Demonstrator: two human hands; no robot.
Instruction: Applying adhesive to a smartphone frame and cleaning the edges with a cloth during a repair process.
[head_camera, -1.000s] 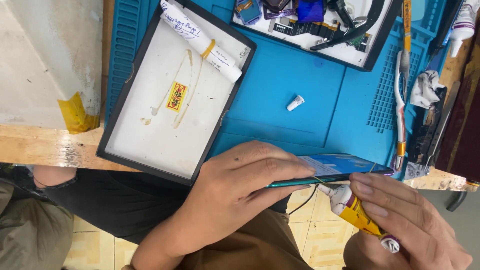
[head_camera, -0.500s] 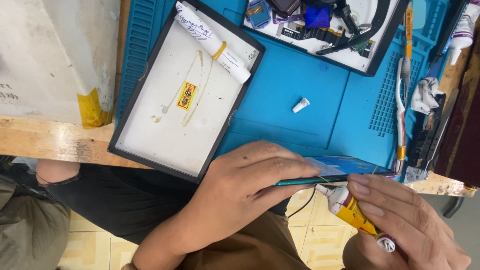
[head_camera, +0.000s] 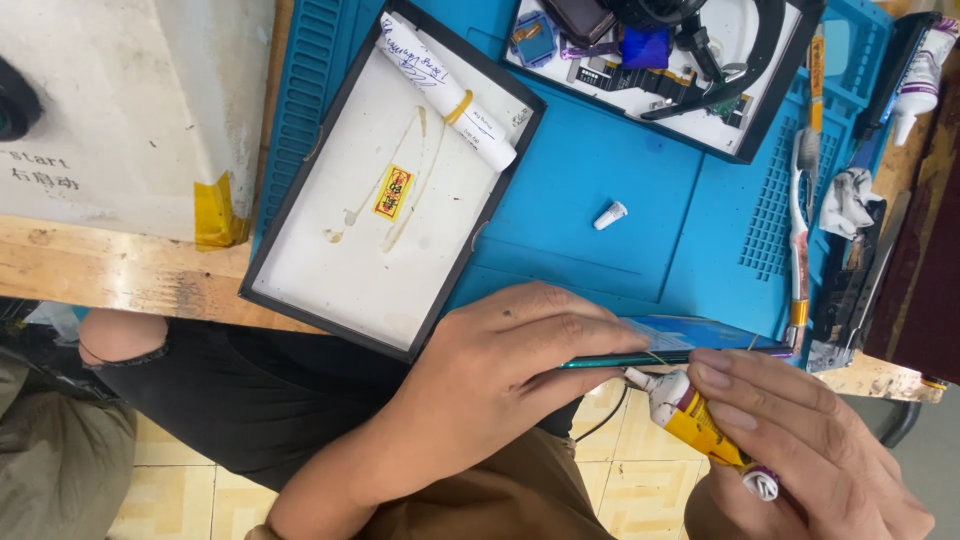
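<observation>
A blue work mat is covering the wooden bench, giving loose parts a soft, non-slip bed. A pale grey box with a yellow-taped corner is sitting to the left, off the mat. A black-rimmed white tray is lying at an angle on the mat, holding a rolled paper tube against its upper rim and a small yellow sticker. A second tray at the top is collecting dark phone parts, apparently to keep them together.

At the bench's near edge, the left hand is gripping a thin phone edge-on, fingers curled over its top and thumb beneath, seemingly turning the side seam toward the worker. The right hand is pinching a small yellow-and-white glue tube between fingers and thumb, its nozzle touching the phone's lower edge. The tube's small white cap, likely set aside, is lying alone on the mat, well apart from the hands. A toothbrush is resting along the mat's right side.
</observation>
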